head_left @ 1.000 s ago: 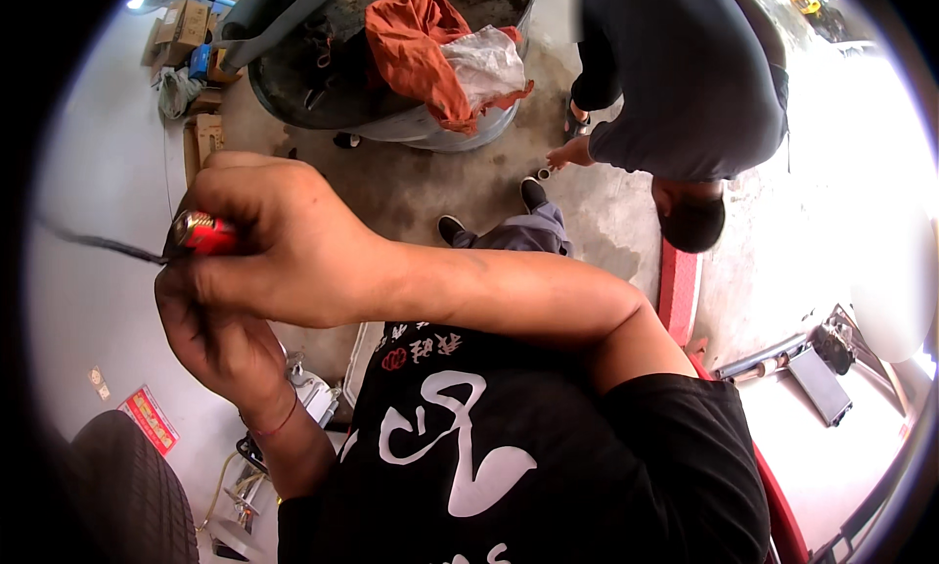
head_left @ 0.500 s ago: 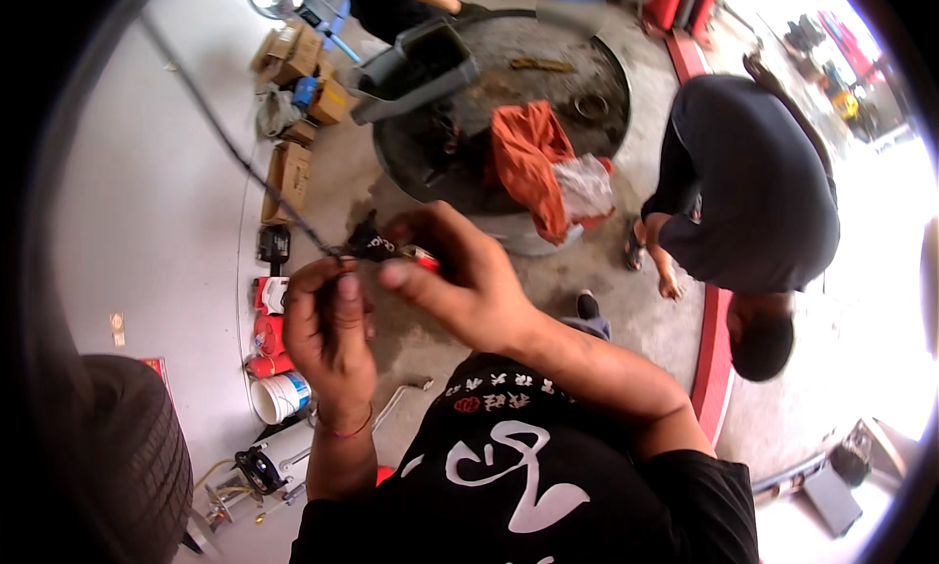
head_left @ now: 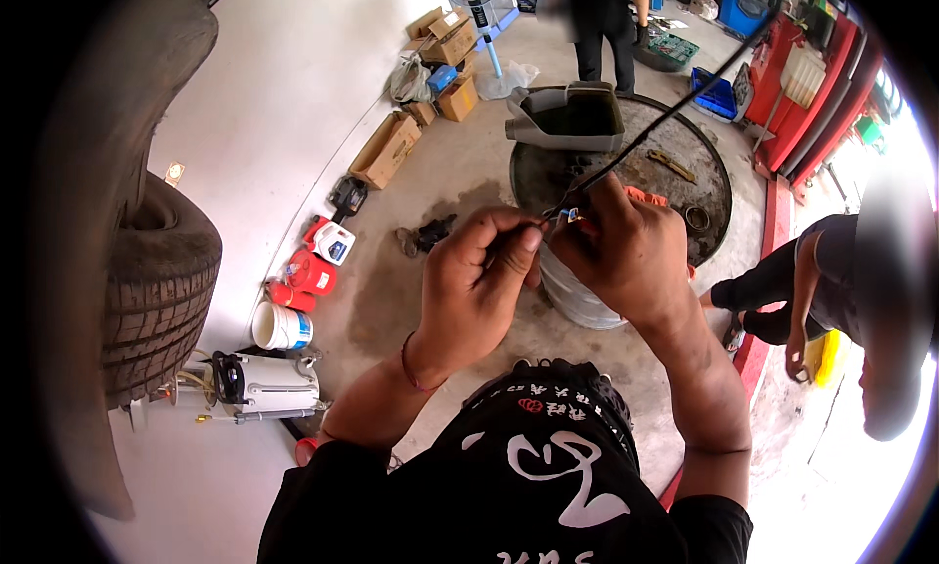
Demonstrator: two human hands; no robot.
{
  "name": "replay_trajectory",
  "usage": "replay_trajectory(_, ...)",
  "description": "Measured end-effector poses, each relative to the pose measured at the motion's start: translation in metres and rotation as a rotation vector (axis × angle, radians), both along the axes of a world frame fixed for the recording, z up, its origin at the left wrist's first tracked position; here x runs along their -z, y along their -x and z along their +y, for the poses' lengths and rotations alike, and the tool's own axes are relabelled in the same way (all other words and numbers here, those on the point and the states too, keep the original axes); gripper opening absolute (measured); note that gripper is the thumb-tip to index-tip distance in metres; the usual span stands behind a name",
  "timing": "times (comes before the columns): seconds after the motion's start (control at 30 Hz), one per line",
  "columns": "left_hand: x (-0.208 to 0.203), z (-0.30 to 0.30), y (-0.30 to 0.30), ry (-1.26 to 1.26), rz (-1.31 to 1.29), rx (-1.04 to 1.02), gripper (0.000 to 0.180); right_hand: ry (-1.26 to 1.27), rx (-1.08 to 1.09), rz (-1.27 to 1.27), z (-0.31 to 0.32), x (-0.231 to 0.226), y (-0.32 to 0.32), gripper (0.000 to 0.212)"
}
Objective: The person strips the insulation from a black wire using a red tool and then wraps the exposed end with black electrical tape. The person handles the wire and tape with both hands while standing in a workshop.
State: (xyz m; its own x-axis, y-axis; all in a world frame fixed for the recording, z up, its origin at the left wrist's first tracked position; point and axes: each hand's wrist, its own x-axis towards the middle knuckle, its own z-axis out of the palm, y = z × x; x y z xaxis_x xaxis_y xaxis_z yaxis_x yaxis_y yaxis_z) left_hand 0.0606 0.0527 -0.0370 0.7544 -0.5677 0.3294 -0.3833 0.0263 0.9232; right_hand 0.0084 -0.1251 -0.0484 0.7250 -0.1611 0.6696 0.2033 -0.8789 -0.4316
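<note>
Item: one black cable [head_left: 693, 95], thin and flexible. Place: its near end met the fingertips of your left hand [head_left: 479, 280]; the rest passed just beside the fingers of your right hand [head_left: 631, 256], then ran outward, above and to the right of them. Long axis: a slant, rising from the left fingertips toward the upper right, with a slight bend. Nearer hand: your left at the end, your right along the length; whether the right knuckles touched it could not be told.

Left fingers: thumb and forefinger together, clamped on the cable's end. Right fingers: curled in, gripping a small item [head_left: 570, 215] that showed blue and red; its kind was hidden by your hand. The two sets of fingertips faced each other, close together.

Surroundings: beyond the right fingers, a round, dark worktop [head_left: 709, 180], bearing a grey tub [head_left: 548, 135] and an orange cloth [head_left: 646, 196], the cloth partly covered by your right hand. Well left of the left fingers, one tyre [head_left: 161, 300] and one white bucket [head_left: 269, 327]. Well right of the right fingers, one co-worker [head_left: 831, 280], partly blurred.
</note>
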Motion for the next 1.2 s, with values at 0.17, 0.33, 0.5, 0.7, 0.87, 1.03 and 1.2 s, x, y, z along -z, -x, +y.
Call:
replay_trajectory(0.17,0.0,-0.001,0.0,0.046,-0.056,-0.03,0.013,-0.117,0.004,0.015,0.0,-0.009,0.0,0.031)
replay_trajectory(0.33,0.001,-0.006,0.001,0.09,-0.052,-0.02,0.012,-0.08,0.004,0.065,0.001,-0.009,0.004,0.031)
replay_trajectory(0.5,0.006,-0.007,0.002,0.083,-0.087,-0.014,0.01,-0.006,-0.009,0.038,0.001,-0.007,0.007,0.032)
replay_trajectory(0.7,0.005,-0.008,0.004,0.084,-0.034,0.028,0.011,-0.193,-0.092,-0.014,-0.005,-0.001,0.013,0.028)
replay_trajectory(0.87,0.002,-0.011,0.006,0.093,0.028,0.102,0.012,-1.343,-0.68,0.109,-0.017,0.001,0.025,0.028)
replay_trajectory(1.03,-0.01,-0.011,0.006,0.063,0.302,0.336,0.018,-1.667,-0.788,-0.002,-0.02,0.01,0.01,0.024)
replay_trajectory(1.2,-0.006,-0.019,0.011,0.236,0.32,0.322,0.021,-1.556,-0.822,-0.005,-0.024,0.016,0.005,0.017)
